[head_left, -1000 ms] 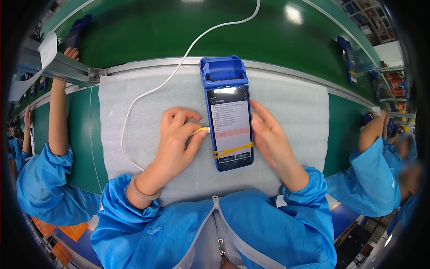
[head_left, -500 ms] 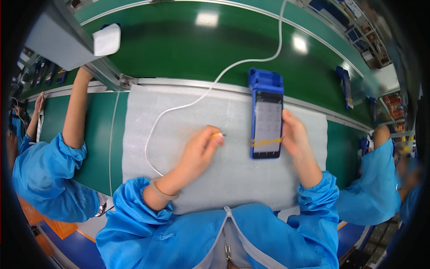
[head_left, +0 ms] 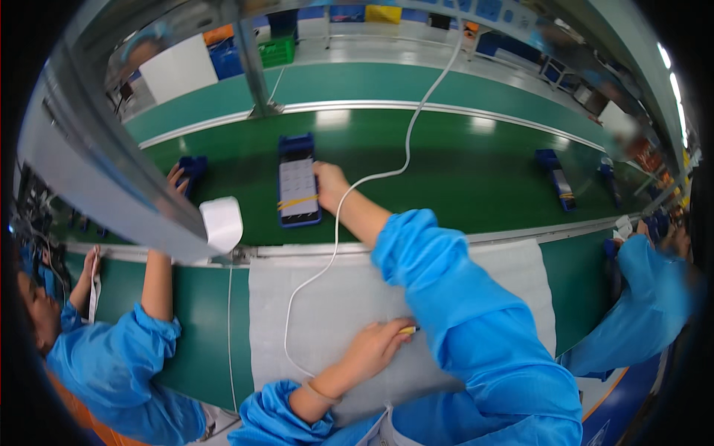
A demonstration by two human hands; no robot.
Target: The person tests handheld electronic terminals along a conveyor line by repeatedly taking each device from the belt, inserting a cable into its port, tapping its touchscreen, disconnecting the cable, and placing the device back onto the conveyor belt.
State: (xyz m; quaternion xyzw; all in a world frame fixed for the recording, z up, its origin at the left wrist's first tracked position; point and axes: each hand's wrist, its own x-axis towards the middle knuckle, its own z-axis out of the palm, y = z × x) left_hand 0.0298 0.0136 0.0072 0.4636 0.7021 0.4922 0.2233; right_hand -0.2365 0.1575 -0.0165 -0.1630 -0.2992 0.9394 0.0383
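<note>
My right hand (head_left: 331,183) reaches out over the green belt and grips the right side of a blue handheld terminal (head_left: 299,178). Its screen is lit and faces up, and a yellow rubber band crosses its lower part. Low over the pale grey mat (head_left: 297,320), my left hand (head_left: 377,346) pinches a small yellow-sleeved plug (head_left: 407,329) with a short tip. A white cable (head_left: 335,245) comes down from above, passes in front of my right forearm and runs to my left wrist. Whether it joins the plug is hidden.
Another person's hand (head_left: 177,178) touches a blue device (head_left: 195,168) at left. More terminals (head_left: 556,178) lie on the belt (head_left: 446,178) at right. A metal post (head_left: 141,160) with a white piece (head_left: 222,223) stands left of the mat. Co-workers' blue sleeves flank me.
My right hand has carried the terminal from above the mat forward and left to the belt. The left hand keeps its pinch on the plug. The view has tilted up.
</note>
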